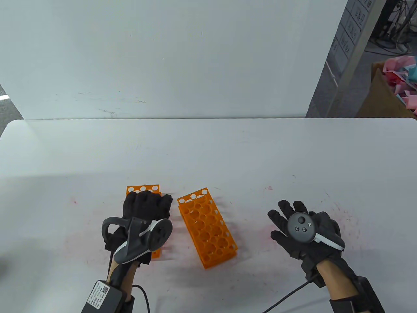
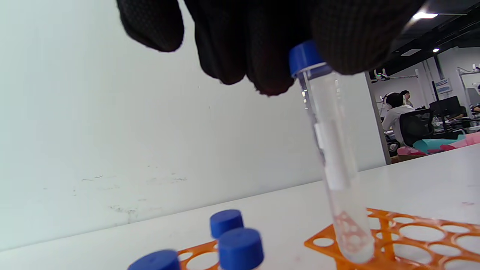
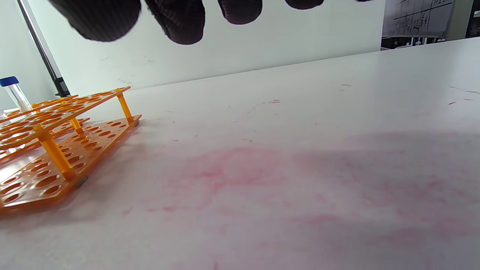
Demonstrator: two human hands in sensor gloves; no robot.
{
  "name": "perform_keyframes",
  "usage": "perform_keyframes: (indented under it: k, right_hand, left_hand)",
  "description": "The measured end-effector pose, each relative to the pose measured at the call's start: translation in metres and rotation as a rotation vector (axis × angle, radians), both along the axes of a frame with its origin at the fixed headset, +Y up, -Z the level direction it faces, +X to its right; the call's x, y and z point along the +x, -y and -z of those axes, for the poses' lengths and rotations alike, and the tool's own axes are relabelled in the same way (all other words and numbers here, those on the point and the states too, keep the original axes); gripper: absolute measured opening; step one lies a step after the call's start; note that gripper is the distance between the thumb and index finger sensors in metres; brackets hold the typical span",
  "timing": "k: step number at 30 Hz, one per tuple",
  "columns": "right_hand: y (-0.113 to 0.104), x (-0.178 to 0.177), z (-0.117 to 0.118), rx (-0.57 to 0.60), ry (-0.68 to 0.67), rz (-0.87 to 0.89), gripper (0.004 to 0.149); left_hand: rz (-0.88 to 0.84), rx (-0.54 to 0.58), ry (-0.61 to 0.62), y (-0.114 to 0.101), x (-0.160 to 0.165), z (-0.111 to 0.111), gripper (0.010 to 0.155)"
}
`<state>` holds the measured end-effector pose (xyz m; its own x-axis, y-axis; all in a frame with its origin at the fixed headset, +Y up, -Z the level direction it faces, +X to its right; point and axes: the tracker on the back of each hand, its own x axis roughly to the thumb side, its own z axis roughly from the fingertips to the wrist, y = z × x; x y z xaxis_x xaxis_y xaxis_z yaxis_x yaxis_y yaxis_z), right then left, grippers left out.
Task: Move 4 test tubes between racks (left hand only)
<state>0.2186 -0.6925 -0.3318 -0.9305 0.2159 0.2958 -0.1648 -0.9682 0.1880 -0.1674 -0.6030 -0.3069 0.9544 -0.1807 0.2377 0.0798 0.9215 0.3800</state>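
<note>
Left hand (image 1: pixel 143 216) lower left pinching a blue-capped tube (image 2: pixel 330 150) by its cap, tip at right rack (image 1: pixel 207 226), 3 capped tubes (image 2: pixel 240 247) in left rack (image 1: pixel 143 189), right hand (image 1: pixel 301 231) lower right, fingers spread.

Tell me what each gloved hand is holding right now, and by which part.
The left hand grips a clear plastic test tube by its blue screw cap. The right hand holds nothing, fingers spread.

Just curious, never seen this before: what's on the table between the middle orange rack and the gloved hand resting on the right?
Nothing but bare, pink-stained table. The table view shows it between the rack and the right hand.
</note>
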Motion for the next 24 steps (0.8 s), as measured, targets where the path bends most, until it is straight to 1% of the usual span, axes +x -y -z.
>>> perform_keyframes:
  k: [4, 11, 14, 19, 24]
  right_hand:
    - [0.001, 0.0, 0.0, -0.029, -0.008, 0.006, 0.063]
    - [0.0, 0.0, 0.0, -0.024, -0.009, 0.004, 0.062]
    - [0.001, 0.0, 0.0, -0.031, -0.008, 0.004, 0.062]
    - [0.001, -0.001, 0.0, -0.034, -0.013, 0.0, 0.062]
    - [-0.001, 0.001, 0.0, -0.016, -0.017, 0.003, 0.063]
  left_hand:
    - [0.044, 0.031, 0.016, -0.007, 0.019, 0.004, 0.05]
    - [0.015, -0.066, 0.055, -0.015, 0.047, 0.023, 0.05]
    - [0.029, -0.094, 0.085, -0.016, 0.062, 0.026, 0.05]
    - [0.046, -0.108, 0.145, -0.011, 0.09, 0.029, 0.05]
    - [0.064, -0.105, 0.189, 0.002, 0.11, 0.032, 0.05]
